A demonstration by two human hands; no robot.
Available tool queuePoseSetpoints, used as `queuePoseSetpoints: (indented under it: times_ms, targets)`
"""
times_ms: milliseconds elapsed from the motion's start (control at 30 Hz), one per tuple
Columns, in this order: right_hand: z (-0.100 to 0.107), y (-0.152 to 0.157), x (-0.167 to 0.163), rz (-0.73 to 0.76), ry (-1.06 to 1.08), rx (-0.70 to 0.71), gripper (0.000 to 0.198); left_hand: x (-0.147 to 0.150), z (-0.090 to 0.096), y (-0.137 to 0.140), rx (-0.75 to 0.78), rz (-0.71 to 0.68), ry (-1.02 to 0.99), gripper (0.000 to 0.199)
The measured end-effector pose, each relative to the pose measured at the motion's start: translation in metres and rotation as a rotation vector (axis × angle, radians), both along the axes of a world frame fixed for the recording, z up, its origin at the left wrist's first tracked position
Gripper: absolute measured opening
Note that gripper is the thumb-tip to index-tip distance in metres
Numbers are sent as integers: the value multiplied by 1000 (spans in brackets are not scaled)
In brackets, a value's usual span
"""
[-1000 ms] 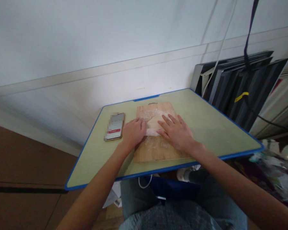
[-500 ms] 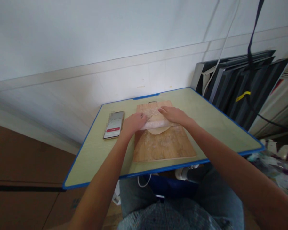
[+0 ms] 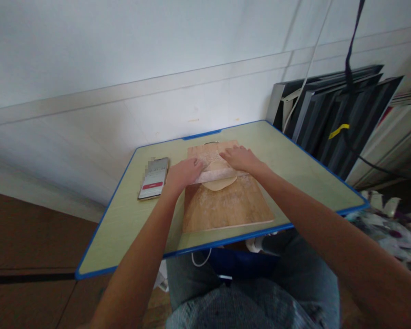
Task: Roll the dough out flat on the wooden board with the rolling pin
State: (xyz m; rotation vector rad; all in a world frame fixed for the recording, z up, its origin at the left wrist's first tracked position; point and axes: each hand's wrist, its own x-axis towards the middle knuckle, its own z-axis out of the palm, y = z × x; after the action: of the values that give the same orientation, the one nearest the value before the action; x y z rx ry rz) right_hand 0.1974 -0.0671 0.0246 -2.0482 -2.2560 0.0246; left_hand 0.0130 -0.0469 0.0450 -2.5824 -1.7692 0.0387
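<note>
A flour-dusted rolling pin (image 3: 216,175) lies across a flat round of dough (image 3: 221,184), which shows in front of it and behind it. Beneath both is a wooden cutting board (image 3: 228,210) with white flour on its far half. My left hand (image 3: 187,171) is closed over the pin's left end, fingers curled forward. On the right end rests my right hand (image 3: 241,159), its palm over the pin and its fingers reaching past the far side toward the dough. The pin's ends are hidden under my hands.
A phone (image 3: 153,179) with a lit screen lies left of the board on the pale green, blue-edged table (image 3: 308,187). The white wall (image 3: 157,109) stands behind it. Dark panels (image 3: 329,105) lean at the right, near a hanging black cable (image 3: 349,68).
The view has shifted slightly, so the table sits further left. My right hand's fingers are spread a little more over the pin. Both hands remain on it.
</note>
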Motion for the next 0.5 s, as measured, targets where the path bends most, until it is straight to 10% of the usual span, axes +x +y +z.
queuePoseSetpoints:
  times_ms: [500]
  targets:
    - [0,-25,-8,-73,39,-35,51,-4,-6,-51,158,-49,23,46]
